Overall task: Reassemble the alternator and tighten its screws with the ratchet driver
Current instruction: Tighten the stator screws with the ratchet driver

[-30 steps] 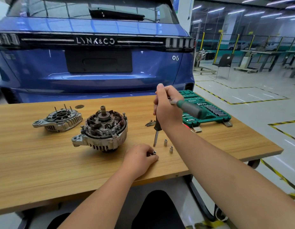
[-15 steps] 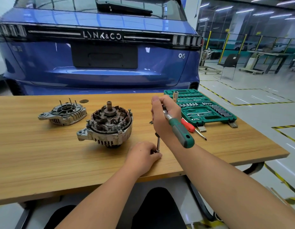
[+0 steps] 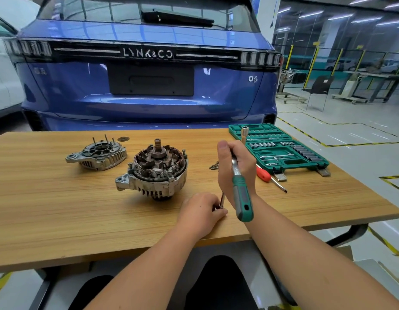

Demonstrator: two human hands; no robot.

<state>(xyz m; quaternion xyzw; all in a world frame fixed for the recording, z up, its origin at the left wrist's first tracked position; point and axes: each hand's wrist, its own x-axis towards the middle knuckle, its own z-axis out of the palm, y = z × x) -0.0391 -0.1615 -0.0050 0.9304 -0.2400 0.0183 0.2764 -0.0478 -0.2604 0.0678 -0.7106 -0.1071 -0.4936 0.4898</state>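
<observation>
Nearest the viewer, the left hand [image 3: 201, 212] rests on the front part of the wooden table [image 3: 60, 220], its fingers curled round something small at the tabletop; the item is hidden by the fingers, though a second earlier a small socket showed at the fingertips. The right hand [image 3: 235, 170] grips the ratchet driver [image 3: 241, 191] near its head, the green handle slanting down toward the viewer and the extension bar [image 3: 222, 200] pointing down to the left fingertips. A second ago the driver was held higher with its handle pointing away to the right, and the bar's tip hung above loose sockets; the tip has since come down to meet the left hand (probably to seat a socket on the bar, so tool preparation is under way and no screw has yet been tightened).

Beyond the hands, the alternator body [image 3: 153, 173] stands with rotor shaft up and windings exposed. Its separate end cover [image 3: 98, 154] lies further back to the left, well apart, so reassembly is judged not begun. Loose screws [image 3: 214, 164] lie just left of the right hand; a red-handled screwdriver [image 3: 270, 178] lies to its right. Further back sits the open green socket case [image 3: 281, 148]. Behind the table stands a blue car [image 3: 149, 81].
</observation>
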